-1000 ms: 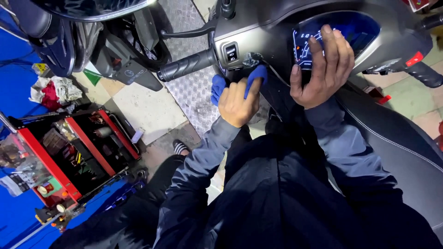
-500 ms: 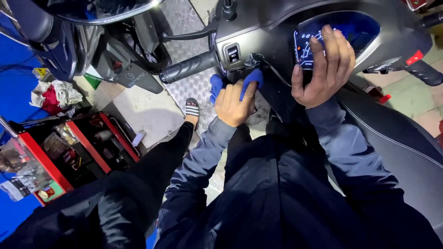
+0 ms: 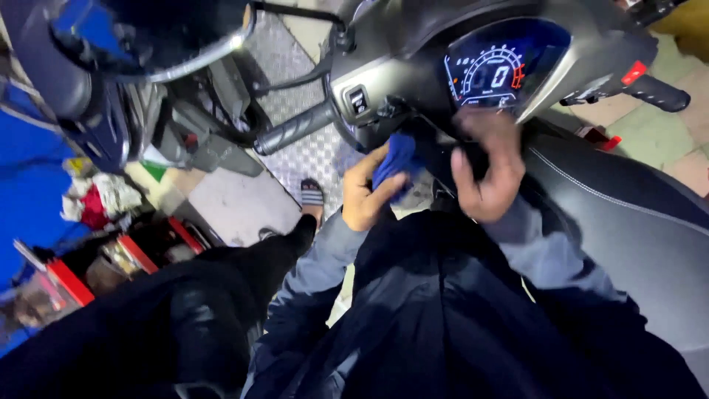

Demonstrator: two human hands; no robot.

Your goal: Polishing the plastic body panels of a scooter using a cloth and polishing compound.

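I stand over a dark scooter with a lit blue instrument panel (image 3: 493,68). My left hand (image 3: 367,191) grips a blue cloth (image 3: 396,164) just below the left handlebar grip (image 3: 294,128) and its switch block (image 3: 357,99). Blurred by motion, my right hand (image 3: 486,174) hovers below the panel with fingers spread, holding nothing. The black seat (image 3: 620,222) runs off to the right beneath my right arm. My dark jacket fills the lower middle of the view.
A red toolbox tray (image 3: 70,279) with small parts and a bundle of rags (image 3: 96,198) lie on the floor at left. Another blue vehicle (image 3: 88,81) stands at upper left. My raised left leg, in a sandal (image 3: 310,198), crosses the lower left over checker plate flooring (image 3: 310,151).
My right hand has come down off the instrument panel, which now shows fully. My left hand with the cloth has shifted slightly. My left leg has swung up into view.
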